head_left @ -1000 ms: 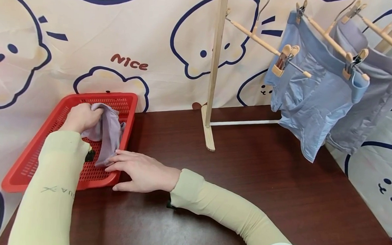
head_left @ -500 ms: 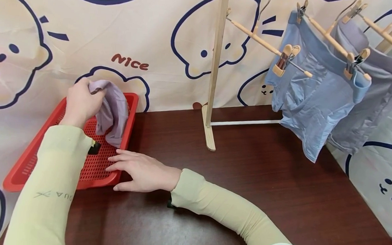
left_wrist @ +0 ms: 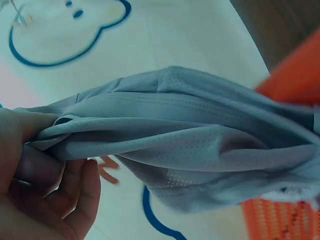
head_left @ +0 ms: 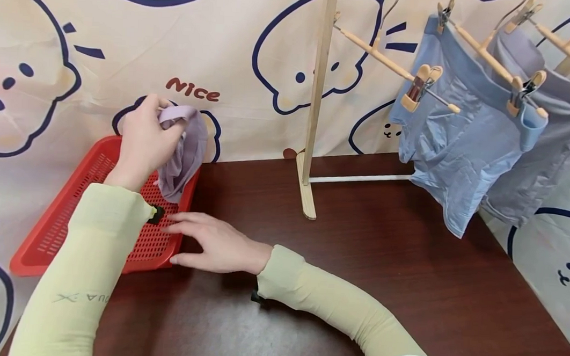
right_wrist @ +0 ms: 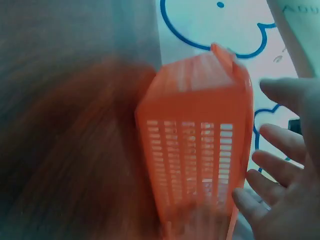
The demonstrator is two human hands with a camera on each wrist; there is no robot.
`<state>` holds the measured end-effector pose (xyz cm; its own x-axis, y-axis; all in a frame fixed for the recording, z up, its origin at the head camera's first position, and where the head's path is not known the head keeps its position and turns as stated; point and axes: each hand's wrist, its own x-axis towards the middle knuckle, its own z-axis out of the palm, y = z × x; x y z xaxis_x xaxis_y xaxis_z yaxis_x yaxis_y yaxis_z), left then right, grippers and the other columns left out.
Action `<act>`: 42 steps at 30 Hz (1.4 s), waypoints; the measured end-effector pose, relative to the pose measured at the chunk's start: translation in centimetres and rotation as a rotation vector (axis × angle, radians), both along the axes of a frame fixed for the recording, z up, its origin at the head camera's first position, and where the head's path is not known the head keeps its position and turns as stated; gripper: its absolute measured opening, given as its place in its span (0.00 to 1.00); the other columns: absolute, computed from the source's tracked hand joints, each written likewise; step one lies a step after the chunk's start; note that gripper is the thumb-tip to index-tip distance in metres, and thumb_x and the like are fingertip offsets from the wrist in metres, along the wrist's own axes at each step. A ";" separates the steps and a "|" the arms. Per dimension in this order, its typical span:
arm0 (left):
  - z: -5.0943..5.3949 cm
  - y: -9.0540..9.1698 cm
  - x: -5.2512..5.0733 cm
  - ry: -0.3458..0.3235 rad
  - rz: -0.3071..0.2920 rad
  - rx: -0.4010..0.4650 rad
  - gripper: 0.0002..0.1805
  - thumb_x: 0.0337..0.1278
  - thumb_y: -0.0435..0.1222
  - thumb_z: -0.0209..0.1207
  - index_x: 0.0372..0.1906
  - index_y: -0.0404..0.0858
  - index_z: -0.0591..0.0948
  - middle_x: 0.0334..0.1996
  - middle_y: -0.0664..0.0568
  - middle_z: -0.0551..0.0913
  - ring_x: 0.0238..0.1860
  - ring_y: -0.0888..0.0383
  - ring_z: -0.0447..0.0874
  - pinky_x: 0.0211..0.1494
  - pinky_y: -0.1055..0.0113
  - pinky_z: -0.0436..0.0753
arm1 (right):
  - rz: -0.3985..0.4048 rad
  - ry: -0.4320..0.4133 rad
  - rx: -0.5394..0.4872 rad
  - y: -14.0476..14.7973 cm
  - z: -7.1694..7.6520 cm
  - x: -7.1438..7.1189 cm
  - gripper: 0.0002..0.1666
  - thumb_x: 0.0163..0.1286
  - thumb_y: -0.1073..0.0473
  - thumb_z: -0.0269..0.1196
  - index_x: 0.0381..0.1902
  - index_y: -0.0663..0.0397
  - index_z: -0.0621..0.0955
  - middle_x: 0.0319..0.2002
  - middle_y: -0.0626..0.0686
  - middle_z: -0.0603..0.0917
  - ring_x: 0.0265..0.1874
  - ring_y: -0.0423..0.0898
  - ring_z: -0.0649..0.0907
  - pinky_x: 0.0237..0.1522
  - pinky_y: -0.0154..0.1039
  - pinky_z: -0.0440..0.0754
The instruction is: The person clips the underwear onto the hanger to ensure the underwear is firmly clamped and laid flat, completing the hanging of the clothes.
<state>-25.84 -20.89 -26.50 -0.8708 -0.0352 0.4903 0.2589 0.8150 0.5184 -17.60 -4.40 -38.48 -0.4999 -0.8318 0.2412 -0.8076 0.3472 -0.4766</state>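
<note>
A lavender pair of underpants (head_left: 184, 156) hangs bunched from my left hand (head_left: 144, 138), which pinches it by the waistband above the red basket (head_left: 70, 218). In the left wrist view, thin dotted cloth (left_wrist: 165, 135) stretches away from the thumb and fingers (left_wrist: 82, 192). My right hand (head_left: 221, 244) reaches over the basket's near right rim with its fingers spread and relaxed, holding nothing. The right wrist view has those fingers beside the slotted basket wall (right_wrist: 190, 145); whether they touch it I cannot tell.
A wooden rack post (head_left: 317, 93) stands at the table's back, its foot (head_left: 305, 195) on the dark tabletop (head_left: 359, 241). From the right hang blue underpants (head_left: 462, 117) and greyish-lavender ones (head_left: 523, 153) on clip hangers. One clip hanger (head_left: 378, 56) holds nothing. A printed cloth (head_left: 249, 127) covers the wall.
My left hand has lifted the lavender underpants up from the basket floor and moved right with them. The right hand stays near the rim, almost unmoved. The view has shifted slightly.
</note>
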 end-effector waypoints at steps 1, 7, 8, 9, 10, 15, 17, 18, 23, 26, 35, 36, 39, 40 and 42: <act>0.1 0.4 0.2 0.011 -0.020 -0.005 0.18 0.68 0.42 0.59 0.52 0.31 0.76 0.45 0.34 0.83 0.46 0.36 0.80 0.46 0.47 0.73 | -0.026 0.011 -0.040 0.3 0.0 -0.2 0.33 0.73 0.44 0.65 0.70 0.49 0.76 0.73 0.48 0.69 0.73 0.35 0.61 0.69 0.23 0.48; 0.4 2.5 1.1 0.032 -0.103 -0.014 0.14 0.66 0.40 0.60 0.47 0.34 0.77 0.39 0.35 0.85 0.40 0.39 0.82 0.40 0.50 0.74 | -0.189 0.050 -0.225 2.4 0.3 -2.0 0.29 0.73 0.47 0.66 0.67 0.52 0.78 0.66 0.50 0.75 0.67 0.39 0.69 0.68 0.27 0.57; 0.4 2.8 1.3 0.024 -0.113 -0.013 0.13 0.67 0.40 0.60 0.47 0.34 0.77 0.40 0.36 0.85 0.39 0.39 0.82 0.40 0.50 0.75 | -0.219 0.045 -0.260 2.8 0.5 -2.3 0.28 0.73 0.48 0.66 0.66 0.52 0.78 0.65 0.50 0.75 0.67 0.39 0.70 0.68 0.28 0.58; 0.4 3.1 1.5 0.016 -0.126 -0.012 0.13 0.67 0.40 0.60 0.46 0.35 0.77 0.40 0.36 0.85 0.40 0.40 0.83 0.40 0.50 0.76 | -0.249 0.037 -0.297 3.2 0.6 -2.6 0.28 0.73 0.49 0.66 0.66 0.53 0.78 0.65 0.50 0.76 0.66 0.40 0.71 0.67 0.28 0.61; 0.3 3.4 1.7 0.009 -0.140 -0.013 0.13 0.67 0.40 0.59 0.46 0.35 0.76 0.40 0.36 0.85 0.40 0.40 0.83 0.41 0.49 0.77 | -0.279 0.030 -0.336 3.5 0.8 -2.9 0.28 0.72 0.49 0.67 0.65 0.53 0.78 0.64 0.50 0.76 0.64 0.41 0.73 0.66 0.29 0.63; 0.1 4.7 2.6 -0.036 -0.202 -0.006 0.11 0.68 0.39 0.59 0.47 0.36 0.75 0.41 0.38 0.86 0.39 0.41 0.85 0.41 0.46 0.82 | -0.391 -0.027 -0.489 5.2 1.5 -3.8 0.28 0.71 0.52 0.68 0.64 0.56 0.77 0.60 0.50 0.78 0.58 0.43 0.77 0.59 0.35 0.73; 0.0 5.1 2.9 -0.039 -0.225 -0.002 0.11 0.67 0.39 0.59 0.47 0.37 0.76 0.41 0.38 0.86 0.38 0.42 0.85 0.41 0.47 0.82 | -0.411 -0.049 -0.521 5.7 1.6 -4.0 0.29 0.71 0.53 0.68 0.65 0.56 0.76 0.60 0.51 0.78 0.58 0.43 0.77 0.59 0.37 0.75; 0.0 5.4 3.0 -0.040 -0.236 0.002 0.11 0.67 0.39 0.59 0.47 0.37 0.76 0.41 0.39 0.86 0.38 0.42 0.85 0.41 0.47 0.82 | -0.416 -0.061 -0.536 5.9 1.7 -4.1 0.29 0.71 0.54 0.69 0.65 0.56 0.75 0.60 0.51 0.78 0.58 0.44 0.77 0.59 0.37 0.75; -0.3 6.4 3.6 -0.029 -0.295 0.018 0.10 0.66 0.39 0.61 0.46 0.38 0.77 0.42 0.42 0.86 0.38 0.45 0.85 0.43 0.48 0.81 | -0.416 -0.122 -0.631 6.6 1.8 -4.3 0.26 0.71 0.58 0.68 0.64 0.55 0.75 0.58 0.53 0.80 0.56 0.44 0.80 0.57 0.37 0.78; -0.3 6.9 4.0 -0.021 -0.332 0.023 0.10 0.65 0.38 0.63 0.45 0.38 0.77 0.42 0.43 0.86 0.37 0.46 0.84 0.41 0.50 0.81 | -0.412 -0.151 -0.691 6.8 1.8 -4.2 0.23 0.71 0.59 0.68 0.61 0.54 0.76 0.55 0.51 0.82 0.53 0.45 0.82 0.55 0.41 0.80; -0.1 8.5 5.1 0.006 -0.417 0.024 0.17 0.61 0.40 0.70 0.48 0.37 0.77 0.40 0.43 0.85 0.36 0.48 0.84 0.40 0.52 0.82 | -0.424 -0.164 -0.797 7.9 2.2 -4.1 0.21 0.74 0.63 0.62 0.62 0.56 0.74 0.54 0.52 0.83 0.50 0.42 0.83 0.53 0.39 0.80; 0.0 8.7 5.3 0.009 -0.423 0.023 0.19 0.60 0.41 0.71 0.48 0.37 0.77 0.39 0.44 0.85 0.36 0.49 0.83 0.39 0.53 0.82 | -0.420 -0.161 -0.820 8.0 2.3 -4.1 0.21 0.75 0.64 0.61 0.63 0.57 0.73 0.55 0.53 0.83 0.52 0.42 0.83 0.54 0.39 0.80; 0.0 9.1 5.5 0.005 -0.443 0.015 0.22 0.56 0.42 0.75 0.47 0.38 0.76 0.38 0.46 0.85 0.34 0.50 0.83 0.37 0.55 0.81 | -0.423 -0.114 -0.862 8.6 2.6 -4.1 0.20 0.77 0.66 0.57 0.64 0.60 0.74 0.55 0.56 0.83 0.52 0.45 0.82 0.55 0.40 0.78; 0.0 9.2 5.6 -0.001 -0.453 0.012 0.23 0.54 0.42 0.76 0.47 0.38 0.76 0.38 0.46 0.85 0.34 0.50 0.83 0.37 0.55 0.81 | -0.417 -0.099 -0.873 8.7 2.7 -4.1 0.19 0.77 0.67 0.56 0.63 0.61 0.74 0.55 0.57 0.83 0.53 0.46 0.82 0.56 0.40 0.77; -0.1 9.3 5.7 -0.012 -0.469 0.008 0.25 0.52 0.41 0.77 0.47 0.38 0.75 0.39 0.47 0.85 0.35 0.50 0.84 0.39 0.55 0.82 | -0.419 -0.075 -0.872 9.1 3.0 -4.2 0.16 0.78 0.68 0.54 0.60 0.62 0.77 0.53 0.58 0.83 0.52 0.46 0.82 0.55 0.41 0.76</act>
